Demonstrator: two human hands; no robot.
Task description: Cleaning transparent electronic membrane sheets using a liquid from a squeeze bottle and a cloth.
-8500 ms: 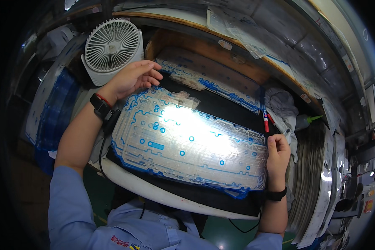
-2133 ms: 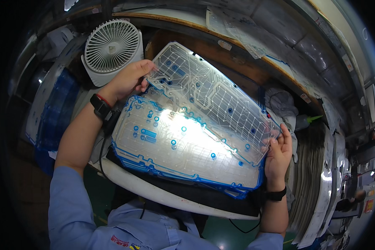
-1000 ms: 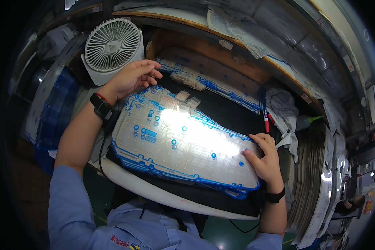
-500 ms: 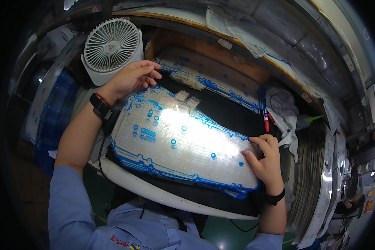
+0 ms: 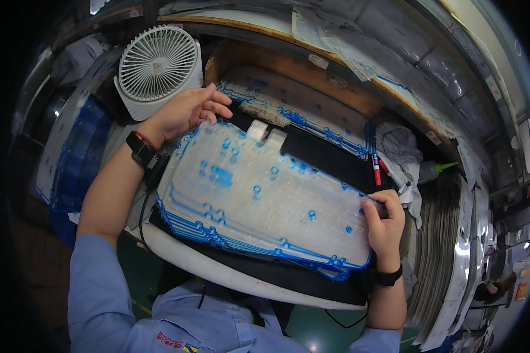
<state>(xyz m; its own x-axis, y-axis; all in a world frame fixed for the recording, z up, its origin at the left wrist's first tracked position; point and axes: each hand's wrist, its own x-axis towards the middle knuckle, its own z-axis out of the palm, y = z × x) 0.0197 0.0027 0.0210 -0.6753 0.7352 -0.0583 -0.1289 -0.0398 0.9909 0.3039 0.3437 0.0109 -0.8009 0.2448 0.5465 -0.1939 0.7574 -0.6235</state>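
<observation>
Cluttered with sheets and tools, a curved white workbench (image 5: 229,276) fills the head view, with a black mat (image 5: 312,154) spread over its middle. On that mat lies a stack of clear plastic circuit sheets (image 5: 259,197) with blue traces and blue dots, its long side running from upper left to lower right. At the stack's upper left corner rests the left hand (image 5: 185,112), fingers bent loosely, the fingertips touching the sheet edge there; whether they pinch it cannot be told. A black watch with a red band sits on that wrist. At the stack's right edge the right hand (image 5: 384,220) is curled, its thumb and fingers closed on the rim of the top sheet. Behind the left hand stands a white desk fan (image 5: 159,65), tilted back. Beyond the mat a second pile of similar blue-traced sheets (image 5: 300,109) leans against a wooden board. To the right of the mat lie a red-tipped pen (image 5: 376,167), a crumpled grey cloth (image 5: 401,154) and a small bottle with a green nozzle (image 5: 434,170). Dark blue sheets (image 5: 76,159) are stacked at far left.
</observation>
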